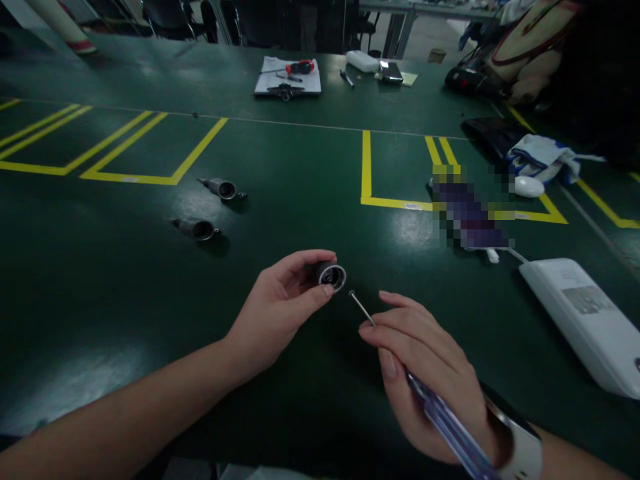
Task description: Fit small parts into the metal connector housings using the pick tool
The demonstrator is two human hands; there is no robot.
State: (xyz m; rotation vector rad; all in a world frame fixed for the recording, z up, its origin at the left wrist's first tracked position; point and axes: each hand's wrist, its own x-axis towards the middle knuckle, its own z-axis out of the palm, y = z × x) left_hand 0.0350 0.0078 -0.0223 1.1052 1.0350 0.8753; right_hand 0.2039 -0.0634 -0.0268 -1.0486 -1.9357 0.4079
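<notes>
Between the thumb and fingers of my left hand [280, 303] is a dark, hollow metal part [332, 276], its bright round rim and open end turned toward me and to the right. My right hand [430, 360] grips a screwdriver [443, 417] with a clear purplish handle and a thin metal shaft. Something small and dark sits at the shaft's tip, too small to name. That tip is just right of the part's opening, apart from it. Two similar dark metal parts, one nearer [196, 229] and one farther [222, 189], lie to the left on the green table [125, 280].
A white power bank [583, 320] lies at the right, cabled toward a pixelated phone-like object [470, 213]. Behind are gloves [543, 157] and a white mouse-shaped item [529, 187]. At the back lies a clipboard [273, 83] bearing a red-black screwdriver [300, 67]. Yellow tape [367, 167] marks the table.
</notes>
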